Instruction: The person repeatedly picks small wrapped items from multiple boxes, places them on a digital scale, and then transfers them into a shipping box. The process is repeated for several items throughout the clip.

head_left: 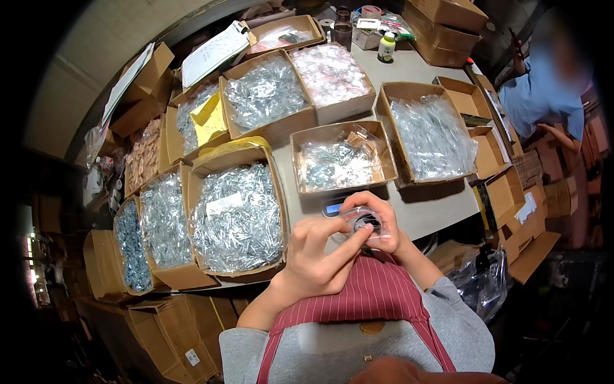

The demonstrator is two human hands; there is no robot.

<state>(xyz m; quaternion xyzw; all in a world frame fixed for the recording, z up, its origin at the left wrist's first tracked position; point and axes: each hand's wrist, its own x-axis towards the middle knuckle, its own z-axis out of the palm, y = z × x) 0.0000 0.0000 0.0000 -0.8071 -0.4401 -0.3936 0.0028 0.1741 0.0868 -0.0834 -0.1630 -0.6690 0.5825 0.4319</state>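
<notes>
Close to my chest, both hands hold a small clear plastic bag [343, 235] with something dark inside, too small to name. My left hand [320, 255] is closed, its fingertips pinching at the bag from the left. Curled around the bag's far and right side is my right hand [391, 227], also closed. Just beyond my hands, a small scale with a lit blue display [333, 208] is partly covered. Behind that stands a cardboard box [342, 187] holding shiny metal hardware and some tan pieces.
Left are open boxes of metal fasteners, including one box [279, 211] close to my left arm. A large box [422, 102] of bagged metal parts stands at the right. A green bottle [386, 48] is at the back. Another person [543, 96] is at the far right.
</notes>
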